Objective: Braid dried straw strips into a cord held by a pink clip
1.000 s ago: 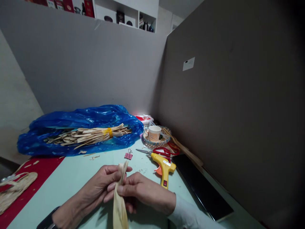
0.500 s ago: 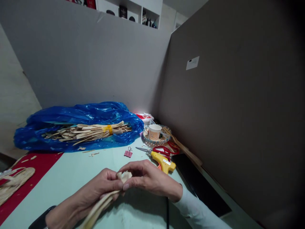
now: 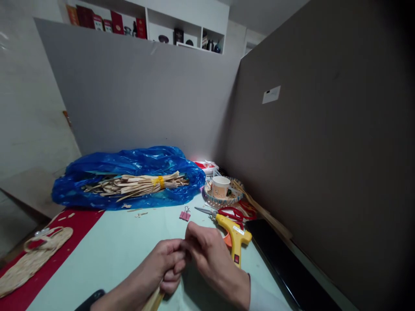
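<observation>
Along far side & R: grey partitions (image 3: 145, 95) enclosing work pos. Pale green table (image 3: 123, 246) below, w/ red band (image 3: 86, 224) at L. Blue plastic bag (image 3: 129, 160) lies at rear L, long axis L–R, mouth open to front. Black slab (image 3: 288, 268) lies lengthwise at R, running from mid-table to near edge. R hand (image 3: 210, 259): fingers bent, tips against L hand (image 3: 167, 263); any item in that pinch hidden, can't tell. L hand: fist closed round pale strip, grip narrow. Woven piece (image 3: 29, 270) at L on red band, pointing away & to R. Tied bundle (image 3: 139, 186) in bag, axis approx. L–R, yellow tie nr R end. Yellow glue gun (image 3: 238, 244) just beyond R hand, handle toward wearer. Round tray (image 3: 223, 201) at rear R, holding cup (image 3: 221, 191), upright. Red-handled scissors (image 3: 207, 211) behind gun, blades pointing L. Pale strip (image 3: 154, 299): visible length below L fist, front centre; long axis slanting, lower part toward wearer & slightly L, running out of frame; upper end hidden in hands. Pink binder clip (image 3: 185, 214) on table, beyond hands, L of scissors.
</observation>
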Available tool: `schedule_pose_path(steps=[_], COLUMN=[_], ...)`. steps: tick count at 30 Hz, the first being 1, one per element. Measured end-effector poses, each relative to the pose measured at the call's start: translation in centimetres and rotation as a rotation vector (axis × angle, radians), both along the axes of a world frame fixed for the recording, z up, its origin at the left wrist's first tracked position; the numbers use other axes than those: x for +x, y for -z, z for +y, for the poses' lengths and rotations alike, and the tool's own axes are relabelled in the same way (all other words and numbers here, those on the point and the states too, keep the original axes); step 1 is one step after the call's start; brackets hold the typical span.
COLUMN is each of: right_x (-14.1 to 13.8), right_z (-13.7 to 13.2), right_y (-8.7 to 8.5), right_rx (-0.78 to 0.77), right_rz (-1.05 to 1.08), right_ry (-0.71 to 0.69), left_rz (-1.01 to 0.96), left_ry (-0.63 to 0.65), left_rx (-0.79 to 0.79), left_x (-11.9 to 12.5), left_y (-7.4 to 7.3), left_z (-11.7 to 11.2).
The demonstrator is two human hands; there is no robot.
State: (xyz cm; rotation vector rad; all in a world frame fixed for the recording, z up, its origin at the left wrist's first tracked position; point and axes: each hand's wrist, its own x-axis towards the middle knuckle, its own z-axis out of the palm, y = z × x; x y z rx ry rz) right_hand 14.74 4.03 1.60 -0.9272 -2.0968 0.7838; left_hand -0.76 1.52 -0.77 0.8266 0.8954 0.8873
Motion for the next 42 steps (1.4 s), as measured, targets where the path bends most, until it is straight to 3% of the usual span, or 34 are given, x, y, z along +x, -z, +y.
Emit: schedule_pose_path(steps=[3,7,13,17,20,21,25,28,32,35,38,42], right_x=[-0.4,-0.8,-0.8,-1.2,-2.4,-3.0,-7.2,-11.5,-16.5,-18.5,-18.8,-17.3], right_z=[-0.4,-0.3,-0.1,1.0,4.0,5.5,12.5,17.1,21.1,23.1,24.5,25.8], right_y=[0.9,1.3,0.5,-1.3,-3.5,-4.3,-7.0,-7.9,-7.3,-5.9,-5.0,-5.7], right_rx=[0.245,0.385,0.089,0.041,0.121,0.222,0.417,0.528,0.598,0.634,0.678,0.714], right_rz=[-0.203,-0.319,-0.102,-0.116,-0.306,-0.398,-0.449,-0.491,-0.569,-0.626,-0.668,-0.684], right_ry=[0.095,0.130,0.094,-0.003,-0.058,-0.023,0.100,0.120,0.146,0.160,0.106,-0.061], left_rz=[0.026,0.082,0.226,0.283,0.427,0.480,0.602,0.719,0.868,0.953,1.030,1.142], left_ry=[-0.071,-0.098,-0.085,-0.150,-0.301,-0.354,-0.484,-0.551,-0.625,-0.640,-0.633,-0.662], left_rx=[0.027,0.057,0.177,0.294,0.432,0.444,0.411,0.337,0.318,0.320,0.305,0.315], left_x=[1.0,1.3,0.7,0.0,-2.0,-2.9,-7.3,-10.0,-12.1,-12.7,-13.3,-14.1], left_y=[0.5,0.3,-0.2,-1.2,-2.0,-2.1,-2.0,-1.5,-0.5,0.6,1.6,2.3], left_z=[-0.1,-0.4,-0.5,0.1,2.4,3.7,10.1,14.2,17.3,19.0,20.7,22.6])
